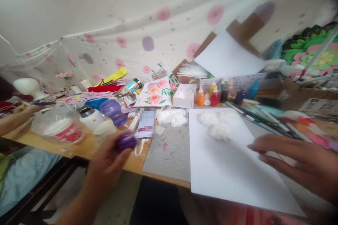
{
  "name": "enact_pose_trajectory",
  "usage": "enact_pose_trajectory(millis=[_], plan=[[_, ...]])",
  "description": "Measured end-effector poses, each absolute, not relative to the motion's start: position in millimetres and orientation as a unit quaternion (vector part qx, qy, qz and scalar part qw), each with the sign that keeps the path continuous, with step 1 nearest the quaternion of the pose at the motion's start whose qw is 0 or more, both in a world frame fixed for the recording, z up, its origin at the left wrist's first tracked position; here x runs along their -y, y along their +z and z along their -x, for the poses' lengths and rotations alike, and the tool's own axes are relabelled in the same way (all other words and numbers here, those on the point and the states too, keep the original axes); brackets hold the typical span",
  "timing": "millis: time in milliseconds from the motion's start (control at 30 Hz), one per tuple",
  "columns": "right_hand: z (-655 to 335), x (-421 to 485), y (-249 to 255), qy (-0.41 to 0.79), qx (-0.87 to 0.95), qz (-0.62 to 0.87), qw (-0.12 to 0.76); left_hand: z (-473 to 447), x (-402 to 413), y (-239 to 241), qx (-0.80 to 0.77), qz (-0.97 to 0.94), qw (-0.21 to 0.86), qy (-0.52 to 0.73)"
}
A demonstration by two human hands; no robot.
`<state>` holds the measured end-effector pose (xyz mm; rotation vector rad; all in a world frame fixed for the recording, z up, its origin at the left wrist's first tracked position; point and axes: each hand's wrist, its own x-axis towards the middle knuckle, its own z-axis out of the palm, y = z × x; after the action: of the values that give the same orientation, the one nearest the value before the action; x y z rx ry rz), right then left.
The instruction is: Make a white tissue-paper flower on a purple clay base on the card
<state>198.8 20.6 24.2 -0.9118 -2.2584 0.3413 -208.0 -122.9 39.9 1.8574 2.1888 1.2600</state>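
Note:
My left hand point(109, 161) is closed around a glossy purple rounded object point(127, 142), in front of the table's near edge. Blur and my fingers hide part of it, so its exact kind is unclear. On the right, my right hand point(293, 163) hovers over the edge of a large white sheet of paper point(219, 172). Its fingers reach out to the left, thumb a little apart from them, and nothing shows between. Fluffy white cotton tufts point(219, 132) lie on the upper part of the sheet.
A grey cutting mat point(169, 158) lies beside the paper, below crumpled white tissue point(173, 116). Behind stand paint bottles point(214, 97), a white box point(185, 95) and a flower painting point(155, 93). Brushes point(266, 119) lie right; a phone point(146, 123) and bucket point(62, 130) left. Another person's arm point(18, 119) reaches in.

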Motion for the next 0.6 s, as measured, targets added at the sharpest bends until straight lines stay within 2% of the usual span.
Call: enact_pose_trajectory(millis=[67, 133, 233, 433, 600], plan=[[-184, -9, 39, 0.161, 0.876, 0.272, 0.365, 159, 97, 44, -0.613, -0.641, 0.208, 0.412], [-171, -2, 49, 0.205, 0.870, 0.222, 0.389, 113, 70, 41, -0.541, -0.637, 0.363, 0.412], [-163, 0, 54, 0.235, 0.853, 0.203, 0.420, 57, 32, 36, -0.417, -0.643, 0.497, 0.408], [-180, -15, 49, 0.183, 0.797, 0.308, 0.486, 12, -16, 35, -0.275, -0.602, 0.635, 0.400], [-193, -30, 44, 0.157, 0.823, 0.266, 0.477, 7, -30, 23, -0.334, -0.584, 0.644, 0.364]])
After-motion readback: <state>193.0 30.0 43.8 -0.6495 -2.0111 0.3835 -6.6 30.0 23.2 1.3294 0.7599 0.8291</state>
